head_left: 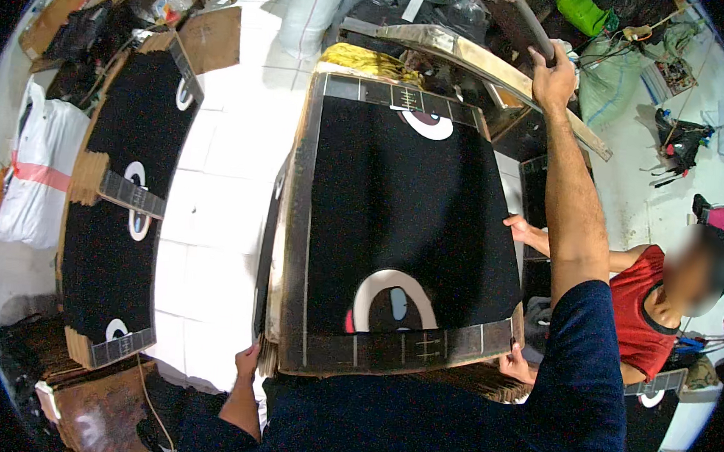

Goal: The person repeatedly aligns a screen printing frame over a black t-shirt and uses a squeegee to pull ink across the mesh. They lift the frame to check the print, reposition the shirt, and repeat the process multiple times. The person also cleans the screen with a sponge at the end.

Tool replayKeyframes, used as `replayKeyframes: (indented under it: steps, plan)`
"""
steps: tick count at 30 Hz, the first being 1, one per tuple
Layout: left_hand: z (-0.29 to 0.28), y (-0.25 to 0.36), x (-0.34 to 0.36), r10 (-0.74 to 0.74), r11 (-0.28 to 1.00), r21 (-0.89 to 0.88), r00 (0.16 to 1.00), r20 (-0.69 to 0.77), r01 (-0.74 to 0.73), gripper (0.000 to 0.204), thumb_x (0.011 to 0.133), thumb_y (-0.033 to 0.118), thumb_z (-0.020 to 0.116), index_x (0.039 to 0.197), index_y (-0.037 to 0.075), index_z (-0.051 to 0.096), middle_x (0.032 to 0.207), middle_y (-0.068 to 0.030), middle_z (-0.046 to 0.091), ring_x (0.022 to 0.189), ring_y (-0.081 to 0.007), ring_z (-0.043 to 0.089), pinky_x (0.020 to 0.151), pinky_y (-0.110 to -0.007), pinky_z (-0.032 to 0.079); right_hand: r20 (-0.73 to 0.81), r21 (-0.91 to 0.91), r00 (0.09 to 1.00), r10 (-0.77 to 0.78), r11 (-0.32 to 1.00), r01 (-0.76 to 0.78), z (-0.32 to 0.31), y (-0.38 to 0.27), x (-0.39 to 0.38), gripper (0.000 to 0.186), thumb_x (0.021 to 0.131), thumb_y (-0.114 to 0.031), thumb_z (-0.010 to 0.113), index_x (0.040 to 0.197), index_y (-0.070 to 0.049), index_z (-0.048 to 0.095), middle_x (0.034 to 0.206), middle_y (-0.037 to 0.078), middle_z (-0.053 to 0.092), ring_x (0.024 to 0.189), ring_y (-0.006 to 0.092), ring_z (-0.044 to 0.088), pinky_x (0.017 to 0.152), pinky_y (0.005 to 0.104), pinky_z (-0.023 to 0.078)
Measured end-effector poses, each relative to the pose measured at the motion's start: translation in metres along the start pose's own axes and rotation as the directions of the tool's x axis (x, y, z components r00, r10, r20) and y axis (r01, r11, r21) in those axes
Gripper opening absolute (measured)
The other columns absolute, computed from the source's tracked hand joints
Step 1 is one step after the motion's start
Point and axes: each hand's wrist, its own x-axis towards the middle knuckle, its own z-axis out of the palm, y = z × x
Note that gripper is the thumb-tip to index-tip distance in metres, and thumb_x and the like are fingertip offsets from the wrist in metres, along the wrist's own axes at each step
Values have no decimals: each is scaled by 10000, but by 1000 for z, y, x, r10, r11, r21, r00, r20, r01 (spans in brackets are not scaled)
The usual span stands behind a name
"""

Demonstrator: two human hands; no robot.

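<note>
A board point(411, 200) covered in black fabric, with white ring prints and ruled end strips, lies atop a stack in the middle. My right hand point(551, 88) is raised at the upper right, closed round a long grey bar-like tool point(518, 22). My left hand point(245, 361) is low at the stack's left side, its fingers closed on the edge of a dark board point(261, 303) there. A co-worker's hands point(517, 357) grip the middle board's right edge, one higher and one at the lower corner.
More black printed boards point(108, 265) form a row at left on the white tiled floor point(196, 179), beside a white sack point(37, 200). A co-worker in red point(644, 316) is at right. A wooden plank point(444, 41), yellow material point(366, 61) and bags lie beyond the stack.
</note>
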Motion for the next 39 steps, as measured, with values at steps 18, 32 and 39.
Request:
replayKeyframes:
  steps: [18,32,39]
  plan:
    - [-19,15,-51,45,880,474,988,-150,32,298,867,58,661,1153,32,739,1035,-216,749,976,-420,710,876,-479,565,81,78,989,125,988,-131,22,52,60,567,888,-505,781,1303,-129,693,998,111,763,828,215,683,813,358,515]
    - [-56,354,-35,725,628,254,435,-534,-735,133,957,70,667,1022,-19,742,966,-191,732,896,-351,709,817,-407,544,139,-55,980,139,990,-133,28,46,87,538,932,-587,656,1392,-309,633,1191,124,743,1047,344,709,905,438,515]
    - [-49,525,-142,797,436,691,-110,-594,-576,92,890,98,741,924,26,695,786,-118,651,705,-314,621,676,-407,423,124,-118,988,96,990,-81,23,19,83,504,959,-573,599,1402,-332,607,1205,127,743,1140,367,691,954,487,520]
